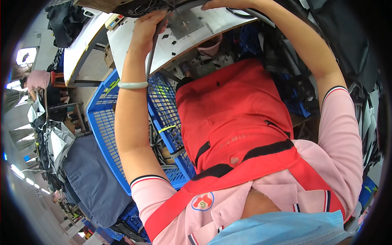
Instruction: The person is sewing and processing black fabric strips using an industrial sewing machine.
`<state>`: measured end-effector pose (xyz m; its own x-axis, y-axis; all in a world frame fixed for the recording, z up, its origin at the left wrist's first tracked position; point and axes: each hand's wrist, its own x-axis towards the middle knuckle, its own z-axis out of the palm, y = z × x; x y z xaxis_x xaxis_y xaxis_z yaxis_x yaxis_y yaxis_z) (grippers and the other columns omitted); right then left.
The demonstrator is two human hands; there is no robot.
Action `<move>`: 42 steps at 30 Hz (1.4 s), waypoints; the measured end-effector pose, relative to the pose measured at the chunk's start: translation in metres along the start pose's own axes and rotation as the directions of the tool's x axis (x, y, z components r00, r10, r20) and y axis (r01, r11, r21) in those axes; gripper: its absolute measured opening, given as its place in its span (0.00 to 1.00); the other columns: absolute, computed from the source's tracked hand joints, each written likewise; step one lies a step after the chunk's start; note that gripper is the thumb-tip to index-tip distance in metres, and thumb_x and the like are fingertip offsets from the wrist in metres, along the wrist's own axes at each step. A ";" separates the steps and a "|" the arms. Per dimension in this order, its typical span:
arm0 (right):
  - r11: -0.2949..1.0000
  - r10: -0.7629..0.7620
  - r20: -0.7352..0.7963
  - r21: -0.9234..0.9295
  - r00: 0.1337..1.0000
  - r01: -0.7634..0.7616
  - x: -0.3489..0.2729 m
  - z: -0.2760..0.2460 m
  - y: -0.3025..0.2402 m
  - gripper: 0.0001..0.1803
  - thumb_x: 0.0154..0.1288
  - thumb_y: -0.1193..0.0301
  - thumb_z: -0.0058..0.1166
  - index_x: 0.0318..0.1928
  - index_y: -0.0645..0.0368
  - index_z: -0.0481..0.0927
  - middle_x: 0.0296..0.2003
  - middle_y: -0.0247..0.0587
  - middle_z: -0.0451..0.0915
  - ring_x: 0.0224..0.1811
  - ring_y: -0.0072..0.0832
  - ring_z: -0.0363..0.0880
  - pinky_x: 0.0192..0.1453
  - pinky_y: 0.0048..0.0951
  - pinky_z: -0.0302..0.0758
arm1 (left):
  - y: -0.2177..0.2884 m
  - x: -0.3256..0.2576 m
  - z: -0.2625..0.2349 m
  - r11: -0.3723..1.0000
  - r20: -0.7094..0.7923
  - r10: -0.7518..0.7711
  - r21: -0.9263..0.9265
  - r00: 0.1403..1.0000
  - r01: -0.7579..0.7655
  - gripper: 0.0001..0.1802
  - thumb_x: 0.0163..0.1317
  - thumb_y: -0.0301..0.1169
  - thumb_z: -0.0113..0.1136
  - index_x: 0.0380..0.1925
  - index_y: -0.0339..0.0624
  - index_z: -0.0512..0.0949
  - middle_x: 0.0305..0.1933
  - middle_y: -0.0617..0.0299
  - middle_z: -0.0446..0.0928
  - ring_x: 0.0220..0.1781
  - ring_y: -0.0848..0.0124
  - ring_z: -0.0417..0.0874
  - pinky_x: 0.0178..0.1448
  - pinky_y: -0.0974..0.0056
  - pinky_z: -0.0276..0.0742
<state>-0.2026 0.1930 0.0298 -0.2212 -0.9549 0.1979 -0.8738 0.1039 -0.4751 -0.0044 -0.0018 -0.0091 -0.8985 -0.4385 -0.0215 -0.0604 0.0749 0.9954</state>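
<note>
Basket of blue latticed plastic [96, 107] sits below and left of left hand; long grey pieces [156, 143] lie inside. Left hand [150, 26] is curled around a long, narrow, dark grey flexible strip [151, 57], wrist wearing a pale round bangle [133, 85]. Dark equipment with thin wires [136, 8] is just beyond left hand, partly cropped.

Strip orientation: long axis runs roughly near-to-far below left hand, one stretch heading back toward the wearer, passing alongside the forearm. Above the grip it seems to bend right, toward the other hand. Lower end hidden by forearm and basket; far end not readable.

Flat grey metal plate [185, 23] lies between the hands, slightly nearer the wearer, on white tabletop [126, 38]. Small black scraps [174, 42] dot the table just right of left hand. Right hand [228, 3] is cut by top edge: fingers extended, tips at or near the strip. Can't tell if it grips.

Progress: strip looks mid-handling, under way by my read. Scraps suggest some trimming is done; can't tell how much remains.
</note>
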 end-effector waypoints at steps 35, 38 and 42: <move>0.664 0.332 0.084 0.686 0.939 -0.297 -0.043 0.059 -0.036 0.23 0.55 0.52 0.68 0.34 0.61 0.81 0.25 0.35 0.79 0.29 0.24 0.76 0.35 0.27 0.72 | 0.009 -0.050 0.036 0.966 0.004 0.010 0.257 1.000 -0.011 0.14 0.65 0.31 0.62 0.45 0.32 0.82 0.30 0.66 0.79 0.28 0.80 0.72 0.33 0.74 0.68; 0.514 0.251 -0.012 0.849 0.968 -0.123 -0.046 0.061 -0.040 0.15 0.57 0.61 0.68 0.33 0.60 0.82 0.27 0.35 0.81 0.30 0.24 0.77 0.38 0.27 0.74 | 0.023 -0.051 0.038 0.936 0.046 0.059 0.346 0.997 -0.072 0.13 0.64 0.32 0.62 0.43 0.33 0.84 0.28 0.67 0.79 0.26 0.81 0.72 0.31 0.73 0.68; 0.465 0.194 -0.042 0.884 0.980 -0.054 -0.041 0.063 -0.032 0.13 0.58 0.65 0.66 0.35 0.62 0.82 0.29 0.37 0.82 0.31 0.24 0.79 0.39 0.27 0.75 | 0.028 -0.047 0.041 0.893 0.049 0.106 0.435 0.993 -0.117 0.13 0.62 0.34 0.63 0.40 0.36 0.85 0.26 0.67 0.80 0.25 0.80 0.73 0.30 0.72 0.70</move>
<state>-0.1380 0.2117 -0.0168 -0.4047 -0.9040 0.1380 -0.0118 -0.1457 -0.9893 0.0177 0.0578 0.0155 -0.9199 -0.3839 0.0795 -0.1384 0.5078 0.8503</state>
